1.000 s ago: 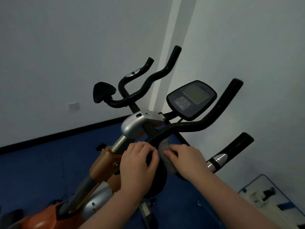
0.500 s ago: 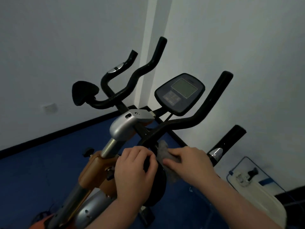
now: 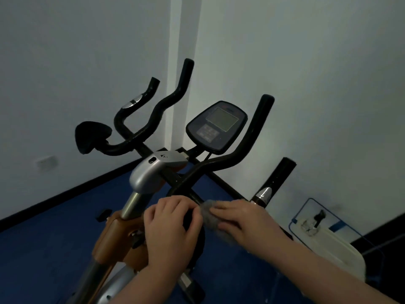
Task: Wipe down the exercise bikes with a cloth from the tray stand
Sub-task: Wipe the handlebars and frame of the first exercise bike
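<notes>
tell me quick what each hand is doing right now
Left hand: closed around the round black elbow pad of the bike.
Right hand: fingers pressing the fuzzy grey cloth against that pad.

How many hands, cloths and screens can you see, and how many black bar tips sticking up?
Hands: 2, left and right
Cloths: 1
Screens: 1
Bar tips: 4
Total: 8
</notes>
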Action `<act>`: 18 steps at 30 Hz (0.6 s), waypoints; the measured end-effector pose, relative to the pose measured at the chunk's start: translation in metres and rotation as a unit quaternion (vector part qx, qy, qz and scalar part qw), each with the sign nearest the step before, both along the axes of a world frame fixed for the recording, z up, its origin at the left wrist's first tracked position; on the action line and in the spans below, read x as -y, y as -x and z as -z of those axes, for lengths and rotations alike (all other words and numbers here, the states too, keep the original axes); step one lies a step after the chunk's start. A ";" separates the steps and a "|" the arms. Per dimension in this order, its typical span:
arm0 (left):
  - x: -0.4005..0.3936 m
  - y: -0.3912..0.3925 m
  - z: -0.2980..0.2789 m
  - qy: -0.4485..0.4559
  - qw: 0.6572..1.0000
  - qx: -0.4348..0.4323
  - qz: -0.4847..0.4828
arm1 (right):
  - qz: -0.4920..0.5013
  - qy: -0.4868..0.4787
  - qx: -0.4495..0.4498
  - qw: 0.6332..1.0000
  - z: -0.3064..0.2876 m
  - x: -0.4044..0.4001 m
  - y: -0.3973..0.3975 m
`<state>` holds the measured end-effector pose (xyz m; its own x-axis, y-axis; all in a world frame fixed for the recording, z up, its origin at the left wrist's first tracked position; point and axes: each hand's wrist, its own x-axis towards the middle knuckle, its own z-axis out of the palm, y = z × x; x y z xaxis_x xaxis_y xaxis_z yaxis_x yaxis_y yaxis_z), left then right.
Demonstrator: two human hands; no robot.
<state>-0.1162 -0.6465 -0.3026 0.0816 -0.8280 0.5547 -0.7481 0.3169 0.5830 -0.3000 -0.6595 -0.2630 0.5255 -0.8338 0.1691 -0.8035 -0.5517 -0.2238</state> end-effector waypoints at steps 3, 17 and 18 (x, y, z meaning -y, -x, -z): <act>0.010 0.016 -0.013 0.020 0.996 0.018 0.088 | -0.077 0.096 -0.053 0.991 -0.001 0.001 0.041; 0.037 0.030 -0.018 -0.029 0.997 0.020 0.075 | 0.101 0.199 -0.069 0.972 0.023 0.020 0.075; 0.036 0.031 -0.019 -0.033 0.997 0.018 0.073 | 0.119 0.209 -0.069 0.968 0.014 0.026 0.084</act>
<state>-0.1468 -0.6824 -0.2840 -0.0622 -0.8647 0.4985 -0.7176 0.3859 0.5798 -0.3841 -0.6856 -0.2773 0.3676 -0.8086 0.4594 -0.9257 -0.3656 0.0973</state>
